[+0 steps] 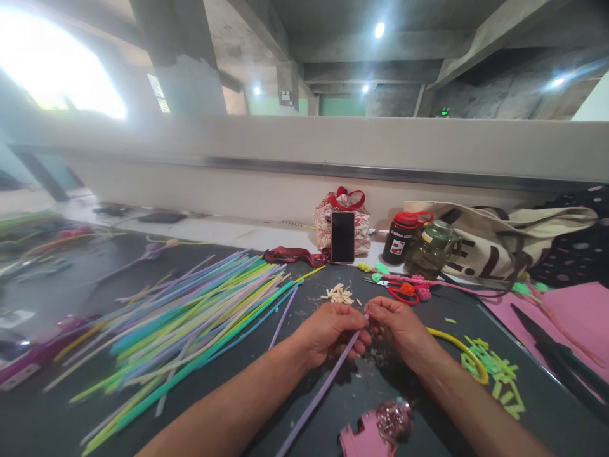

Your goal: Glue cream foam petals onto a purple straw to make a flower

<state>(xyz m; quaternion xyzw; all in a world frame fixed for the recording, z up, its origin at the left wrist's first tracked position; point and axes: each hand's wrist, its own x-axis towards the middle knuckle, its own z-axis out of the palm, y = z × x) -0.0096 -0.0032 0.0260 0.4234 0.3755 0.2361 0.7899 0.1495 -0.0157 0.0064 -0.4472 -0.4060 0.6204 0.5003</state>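
Holding a long, slim, soft-looking lilac strip (321,395) by its far end, above the dark, flat surface (307,295). Running with its long axis from the fingertips down and leftward, back toward the body, and passing between left forearm (238,400) and right forearm (464,387), distinctly nearer the left one. Pinching close behind the end with thumb and fingers of the bare left hand (330,333), right beside the strip's length; pinching at the tip itself with the bare right hand (397,324), approaching from the opposite side, thumbs almost meeting. Curling the remaining left fingers loosely below, not spread. Cannot tell whether folded or straight at the tip, too small and too covered.

Near the strip's lower part, on its right, a shiny pink object with clear beads (373,435), partly cut off. Just beyond the hands, a small heap of short cream-coloured pieces (339,294); farther right, red-handled metal scissors (394,292). Past the right forearm, scattered short light-green pieces (504,368). Out to the left, a broad spread of long pastel strips (200,311), slanting. Farthest off, upright against a red-and-white patterned cloth bag (323,222), a black-screened phone (342,237).
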